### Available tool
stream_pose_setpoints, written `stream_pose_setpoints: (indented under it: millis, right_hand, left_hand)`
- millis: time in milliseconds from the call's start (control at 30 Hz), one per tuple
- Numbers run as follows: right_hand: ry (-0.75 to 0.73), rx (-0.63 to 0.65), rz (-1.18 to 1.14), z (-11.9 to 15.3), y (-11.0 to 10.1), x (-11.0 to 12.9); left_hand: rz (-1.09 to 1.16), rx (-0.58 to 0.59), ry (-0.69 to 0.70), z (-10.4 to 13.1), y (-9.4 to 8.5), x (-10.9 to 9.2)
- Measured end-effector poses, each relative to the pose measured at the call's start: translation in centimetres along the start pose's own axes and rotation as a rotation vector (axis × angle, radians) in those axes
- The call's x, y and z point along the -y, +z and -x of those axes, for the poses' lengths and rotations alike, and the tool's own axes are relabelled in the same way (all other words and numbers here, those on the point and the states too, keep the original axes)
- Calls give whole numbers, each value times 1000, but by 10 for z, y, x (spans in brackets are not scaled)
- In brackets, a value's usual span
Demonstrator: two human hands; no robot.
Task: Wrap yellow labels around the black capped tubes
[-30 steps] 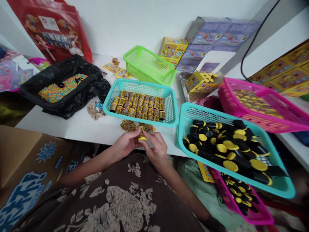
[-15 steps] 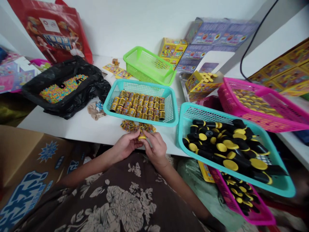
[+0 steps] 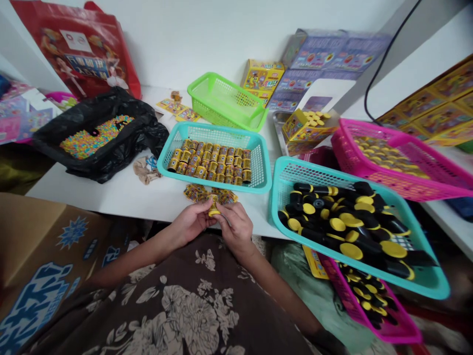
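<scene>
Single head-worn view, facing forward and down.
Camera near, behind and above left hand and right hand.

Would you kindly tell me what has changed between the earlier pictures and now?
The small yellow-capped container appears to have been turned slightly between the fingers, which way I cannot tell. The left hand and right hand both still hold it; nothing was let go. The turquoise baskets stayed put.
</scene>
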State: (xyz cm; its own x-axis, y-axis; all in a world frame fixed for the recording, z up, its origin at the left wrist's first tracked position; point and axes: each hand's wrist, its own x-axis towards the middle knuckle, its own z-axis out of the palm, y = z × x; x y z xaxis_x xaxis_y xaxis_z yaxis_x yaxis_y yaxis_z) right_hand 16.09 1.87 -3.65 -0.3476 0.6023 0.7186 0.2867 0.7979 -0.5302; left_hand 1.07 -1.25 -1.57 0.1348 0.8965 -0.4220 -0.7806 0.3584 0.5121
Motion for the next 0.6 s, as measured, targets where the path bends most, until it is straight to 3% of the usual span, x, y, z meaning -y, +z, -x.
stream_pose_setpoints:
  millis: [133,400,600]
  right_hand:
    - [-106,20,72,-1,-4,-1]
    - [58,-61,-44,-3,-7,6]
    - [7,-36,-33,-3,-7,6]
  left_hand:
    - [-38,13,0,3,1,-2]
    - [-40,47,-5,5,3,-5]
    - [-31,35,-19,4,2,-4]
